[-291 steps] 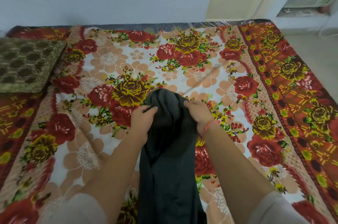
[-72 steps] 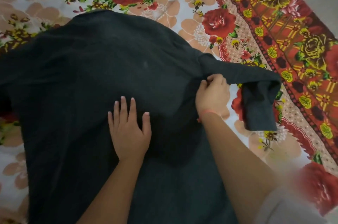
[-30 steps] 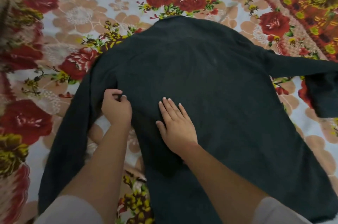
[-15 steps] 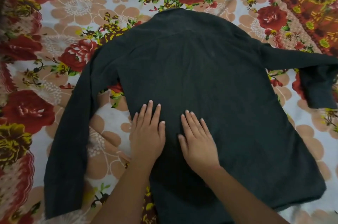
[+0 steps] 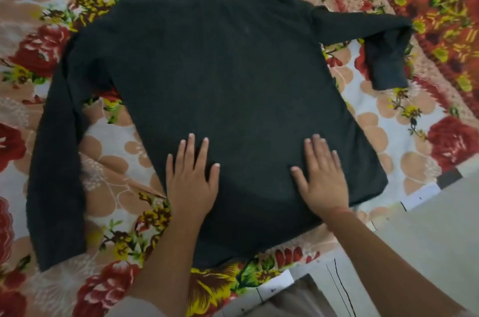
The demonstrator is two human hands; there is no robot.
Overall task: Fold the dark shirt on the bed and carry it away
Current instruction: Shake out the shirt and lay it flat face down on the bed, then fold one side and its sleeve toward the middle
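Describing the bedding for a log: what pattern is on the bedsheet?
Red and yellow flowers on white, seen in the head view: bedsheet.

dark shirt [image 5: 228, 78], red-floral bedsheet [image 5: 404, 119]

One view only — a head-worn wide-angle camera, looking steeply down and forward from above the near edge of the bed [image 5: 108, 153]. It sits close: forearms enter from the bottom, and the floor [image 5: 425, 233] shows at lower right.
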